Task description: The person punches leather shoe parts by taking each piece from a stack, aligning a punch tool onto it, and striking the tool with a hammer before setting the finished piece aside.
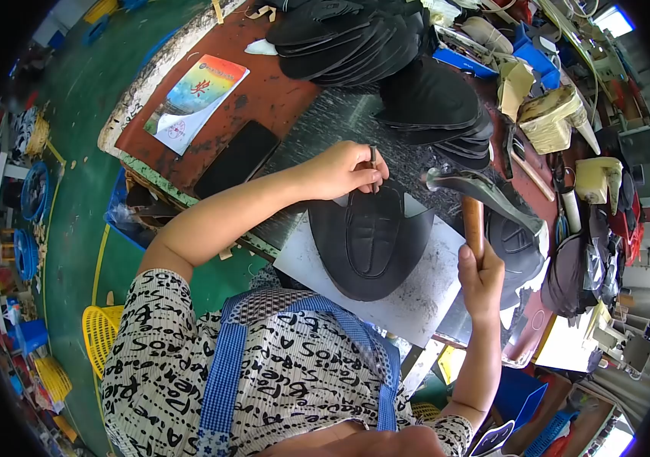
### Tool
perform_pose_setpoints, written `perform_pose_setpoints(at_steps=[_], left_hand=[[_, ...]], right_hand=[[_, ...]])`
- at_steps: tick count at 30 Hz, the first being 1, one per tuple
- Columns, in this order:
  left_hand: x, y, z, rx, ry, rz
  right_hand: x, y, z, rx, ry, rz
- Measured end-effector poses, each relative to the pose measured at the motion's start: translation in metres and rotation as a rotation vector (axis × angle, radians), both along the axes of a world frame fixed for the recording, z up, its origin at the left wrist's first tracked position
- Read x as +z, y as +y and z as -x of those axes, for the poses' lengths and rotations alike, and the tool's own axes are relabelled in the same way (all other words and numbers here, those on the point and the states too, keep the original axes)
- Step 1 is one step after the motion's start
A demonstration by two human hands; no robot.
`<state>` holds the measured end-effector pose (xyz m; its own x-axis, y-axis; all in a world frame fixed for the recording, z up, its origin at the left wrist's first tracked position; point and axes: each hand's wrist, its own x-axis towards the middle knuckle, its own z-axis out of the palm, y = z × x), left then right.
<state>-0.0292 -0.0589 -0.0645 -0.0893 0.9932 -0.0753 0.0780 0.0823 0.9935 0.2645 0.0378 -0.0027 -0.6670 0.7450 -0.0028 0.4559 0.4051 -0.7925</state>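
My left hand (352,171) pinches a small metal punch (373,157), held upright at the top edge of a black shoe upper piece (371,236). Stitched or creased lines mark the middle of that piece. It lies flat on a white sheet (294,255), which is speckled with dark marks at its right side. In my right hand (482,278) is a hammer, gripped by its wooden handle (473,225). The curved metal hammer head (485,189) is raised to the right of the punch, apart from it. The punch's tip is hard to make out.
Stacks of black cut pieces (435,95) stand at the back of the worktable. A colourful booklet (199,95) and a dark flat rectangle (239,158) lie at the left. Hand tools and yellowish tape-wrapped objects (550,122) crowd the right side. A yellow basket (98,335) stands at lower left.
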Motion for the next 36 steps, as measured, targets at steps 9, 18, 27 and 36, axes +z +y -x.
perform_pose_setpoints(at_steps=[9,18,27,36], left_hand=[[0.015,-0.006,-0.004,-0.044,0.328,-0.124],[-0.001,-0.008,-0.013,0.106,0.561,-0.474],[0.001,0.129,0.006,0.255,1.019,-0.663],[0.067,0.036,0.02,0.119,0.794,-0.632]], right_hand=[[0.024,0.003,0.001,0.055,0.211,0.05],[0.017,-0.009,0.022,0.257,-0.133,-0.116],[-0.007,0.009,0.047,0.553,-0.066,-0.603],[0.061,0.069,-0.058,0.075,-0.144,-0.55]])
